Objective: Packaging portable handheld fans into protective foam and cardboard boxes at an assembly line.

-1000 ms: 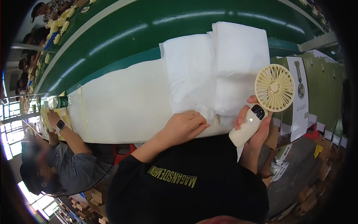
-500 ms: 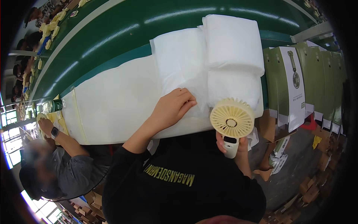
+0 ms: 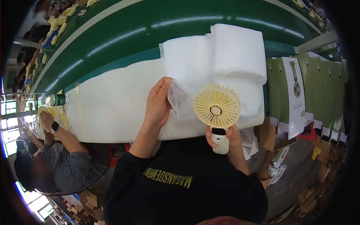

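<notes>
A cream handheld fan [image 3: 216,107] with a round slatted head is in my right hand [image 3: 231,139], which grips its handle just below a small dark display. My left hand [image 3: 158,100] pinches the edge of a thin white translucent bag [image 3: 180,98] and lifts its near left corner. That bag lies on top of a stack of white bags [image 3: 189,52]. Beside it to the right sits a taller, folded stack of white bags [image 3: 237,48]. The fan head hangs over the near part of the bags and hides some of them.
Under the bags is a white-covered worktable [image 3: 116,101], with a green conveyor [image 3: 123,41] beyond it. Green and white fan boxes [image 3: 296,93] stand in a row at the right. A co-worker's hand [image 3: 47,120] is at the far left, near a clear bottle [image 3: 57,99].
My left hand has moved left and now raises the bag's corner. The fan in my right hand has shifted left and up, its face turned more toward me.
</notes>
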{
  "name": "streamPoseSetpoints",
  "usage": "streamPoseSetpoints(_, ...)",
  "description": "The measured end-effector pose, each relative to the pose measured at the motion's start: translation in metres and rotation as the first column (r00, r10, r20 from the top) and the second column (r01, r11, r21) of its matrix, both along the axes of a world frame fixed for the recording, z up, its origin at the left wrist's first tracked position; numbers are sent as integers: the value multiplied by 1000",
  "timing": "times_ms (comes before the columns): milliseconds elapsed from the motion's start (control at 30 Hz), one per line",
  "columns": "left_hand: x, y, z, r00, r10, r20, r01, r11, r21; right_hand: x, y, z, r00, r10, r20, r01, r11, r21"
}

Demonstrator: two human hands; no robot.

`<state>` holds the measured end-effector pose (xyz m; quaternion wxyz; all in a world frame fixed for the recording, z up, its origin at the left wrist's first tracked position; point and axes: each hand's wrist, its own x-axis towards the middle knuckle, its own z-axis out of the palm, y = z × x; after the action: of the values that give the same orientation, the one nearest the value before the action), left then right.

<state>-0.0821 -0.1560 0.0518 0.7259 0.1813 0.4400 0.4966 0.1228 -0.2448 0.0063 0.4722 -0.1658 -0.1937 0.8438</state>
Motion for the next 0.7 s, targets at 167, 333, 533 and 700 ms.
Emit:
streamPoseSetpoints(167,0,-8,-1,946,-148,-289,231,932,280,-20,9,23,990,-71,-118,65,996,-57)
streamPoseSetpoints(333,-12,3,3,979,-99,-177,157,923,352,-12,30,41,971,-78,225,70,997,43)
streamPoseSetpoints(533,4,-11,15,548,622,-559,590,186,785,-15,58,59,193,-808,557,-165,533,830)
streamPoseSetpoints(700,44,-44,-8,552,480,-683,507,457,731,-35,61,57,284,-878,386,389,474,790)
